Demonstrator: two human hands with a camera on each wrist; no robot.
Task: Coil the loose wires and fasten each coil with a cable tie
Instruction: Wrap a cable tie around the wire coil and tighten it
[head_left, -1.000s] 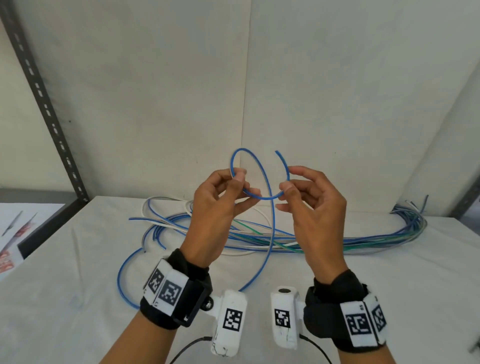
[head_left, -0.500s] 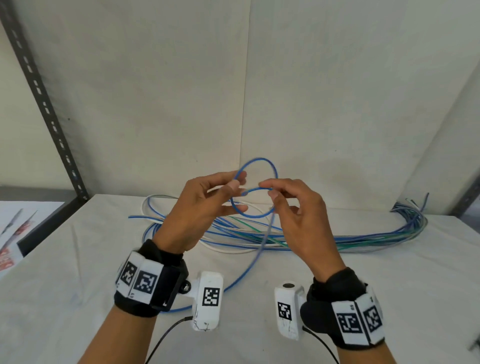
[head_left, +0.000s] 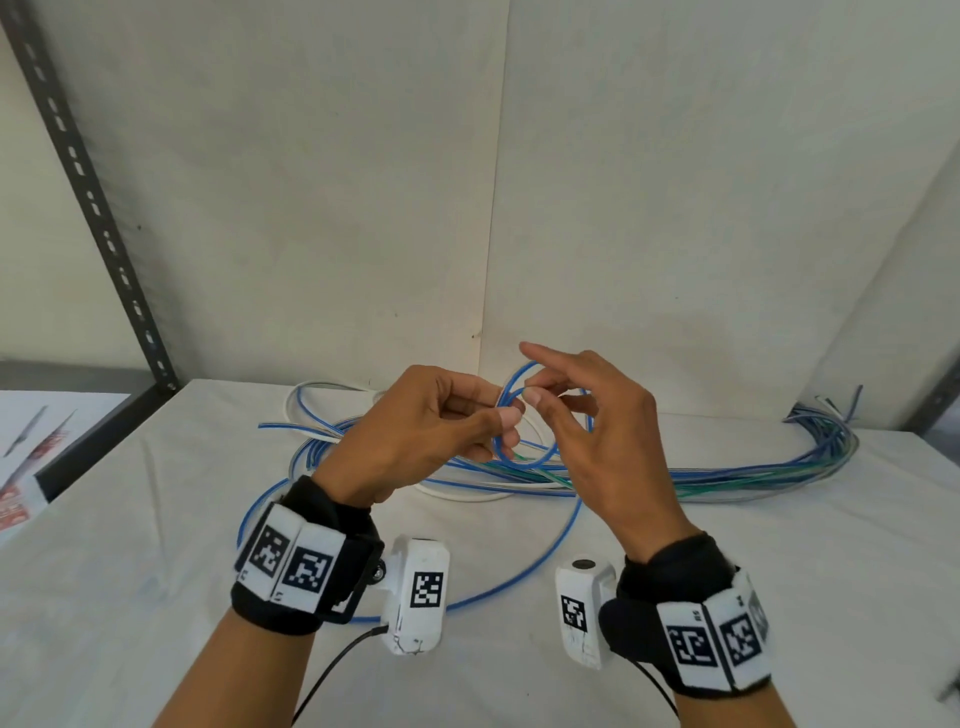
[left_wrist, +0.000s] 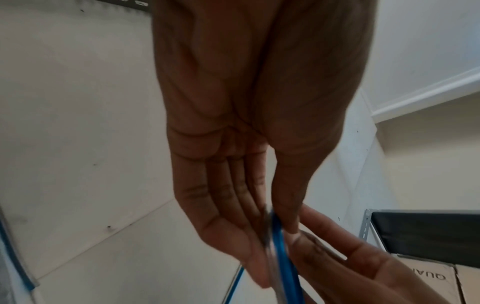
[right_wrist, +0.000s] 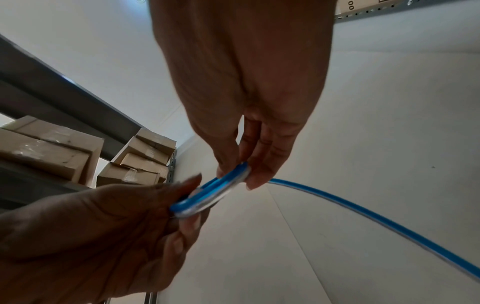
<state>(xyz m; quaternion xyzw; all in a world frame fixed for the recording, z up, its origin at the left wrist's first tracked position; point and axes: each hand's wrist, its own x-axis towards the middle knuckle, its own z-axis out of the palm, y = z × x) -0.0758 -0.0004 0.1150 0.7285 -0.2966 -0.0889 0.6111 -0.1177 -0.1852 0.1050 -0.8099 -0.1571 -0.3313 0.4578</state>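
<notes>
Nearest to us are two wrist cameras (head_left: 418, 597), one strapped to each forearm, above the cloth-covered counter (head_left: 130, 571). One blue wire (head_left: 524, 566) runs from the counter edge near our left wrist up and away to our two hands, its loose run lying roughly left-near to right-far before it climbs. Our left hand (head_left: 415, 431) has its grip narrow, thumb and fingers pinching the small coil (head_left: 506, 410) of that wire; our right hand (head_left: 597, 431) pinches the same coil from the other side with thumb and middle fingers, while the index finger sticks out straight. In the right wrist view the coil (right_wrist: 213, 193) shows as a few turns stacked flat, seen edge on, with its tail curving off to the right. The coil is held in the air above the counter, its plane nearly upright and facing us. Half a second ago the loop was wider and stood higher between our hands; now it is drawn tighter and sits lower. Beyond lies one bundle of wires (head_left: 727, 478), blue, green and white, stretched left to right along the wall (head_left: 363, 182).
</notes>
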